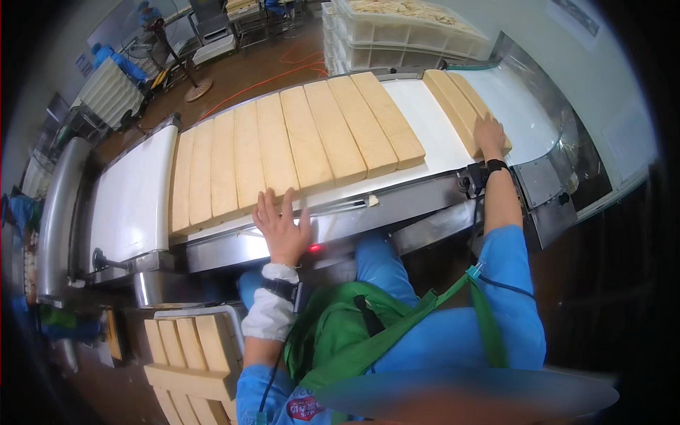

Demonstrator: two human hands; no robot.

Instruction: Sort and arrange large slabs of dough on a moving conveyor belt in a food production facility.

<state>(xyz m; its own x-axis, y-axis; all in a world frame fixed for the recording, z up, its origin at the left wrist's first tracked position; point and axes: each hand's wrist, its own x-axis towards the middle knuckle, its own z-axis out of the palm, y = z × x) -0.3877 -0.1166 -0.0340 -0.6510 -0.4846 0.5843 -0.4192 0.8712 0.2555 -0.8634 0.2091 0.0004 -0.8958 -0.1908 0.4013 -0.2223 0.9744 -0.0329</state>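
A row of long pale-yellow loaf-like blocks (pixel 313 138) lies side by side on a white conveyor belt (pixel 419 114) before me. My left hand (pixel 284 228) has its fingers spread at the near ends of the row, with the fingertips against the blocks. It holds nothing. Farther right, across a gap, two more blocks (pixel 451 109) lie together on the belt. My right hand (pixel 490 135) rests on top of their near end, palm down. The underside of that hand is hidden.
A second white belt (pixel 133 196) adjoins on the left, with a metal roller cover (pixel 64 218) beyond. Stacked white crates (pixel 404 40) stand behind the conveyor. More blocks (pixel 186 345) are stacked low at my left. An orange cable (pixel 260 79) crosses the floor; people in blue (pixel 119 61) are farther off.
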